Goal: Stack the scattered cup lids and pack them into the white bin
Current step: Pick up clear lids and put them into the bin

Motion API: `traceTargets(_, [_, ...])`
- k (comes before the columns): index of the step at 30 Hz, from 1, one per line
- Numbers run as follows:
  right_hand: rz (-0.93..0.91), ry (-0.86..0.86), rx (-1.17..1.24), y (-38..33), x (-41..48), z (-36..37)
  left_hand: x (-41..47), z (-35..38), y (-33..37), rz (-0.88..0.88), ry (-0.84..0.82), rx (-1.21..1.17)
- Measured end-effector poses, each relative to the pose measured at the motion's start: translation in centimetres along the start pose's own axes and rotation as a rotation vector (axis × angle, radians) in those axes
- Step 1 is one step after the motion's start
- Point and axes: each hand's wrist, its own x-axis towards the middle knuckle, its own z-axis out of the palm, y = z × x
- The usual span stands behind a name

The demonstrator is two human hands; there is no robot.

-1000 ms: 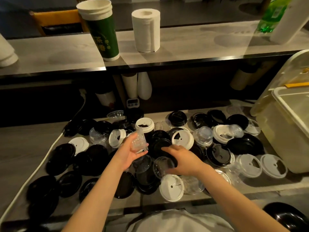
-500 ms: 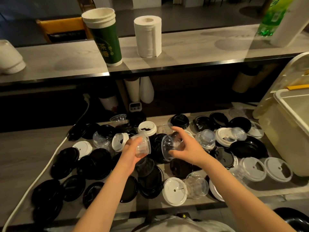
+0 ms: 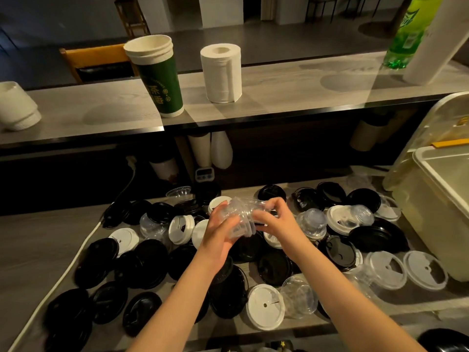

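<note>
the left grip point(image 3: 219, 231) curls around a small stack of clear lids point(image 3: 245, 214), held sideways just above the pile. the right grip point(image 3: 275, 223) pinches the stack's other end with curled fingers. black lids point(image 3: 152, 252) and white lids point(image 3: 265, 309) lie scattered over the tabletop point(image 3: 38, 250). the white bin point(image 3: 439, 214) stands at the right edge, well apart from the stack.

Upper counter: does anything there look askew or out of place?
The stack of white containers at the far left edge looks tilted rather than standing flat. The tall green paper cup stack also leans, though the wide-angle lens may cause that.
</note>
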Motion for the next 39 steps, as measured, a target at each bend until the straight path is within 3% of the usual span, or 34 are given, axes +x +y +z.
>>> traceTargets(4, [-0.067, -0.109, -0.081, -0.6, -0.6, 0.7, 0.6, 0.1, -0.2, 0.039, 0.01, -0.064])
traceTargets(9, [-0.057, -0.221, -0.171, 0.1, -1.0, 1.3, 0.5, 0.6, -0.3, 0.072, 0.049, 0.029])
traceTargets(14, [0.057, -0.28, -0.201, -0.4, -1.4, 0.3, 1.0, 0.7, -0.7, 0.02, 0.011, 0.172])
traceTargets(18, [0.11, -0.237, -0.301, -0.4, -2.1, -2.4, 1.2, 1.4, -2.1, -0.019, -0.017, 0.241])
traceTargets(23, [0.093, 0.016, -0.753, 1.6, -4.7, -6.3, 1.9, 1.3, -3.6, -0.12, 0.022, 0.249])
traceTargets(30, [0.221, -0.193, -1.351, 5.3, -9.4, -6.5, 1.5, 1.2, -4.7, -0.199, -0.02, 0.162])
traceTargets(34, [0.202, -0.177, -1.406, 6.7, -9.6, -6.0, 1.4, 1.1, -5.2, -0.243, -0.047, 0.112])
traceTargets(39, [0.084, -0.038, -1.286, 5.9, -9.3, -6.8, 1.0, 1.0, -5.3, -0.26, -0.009, 0.129])
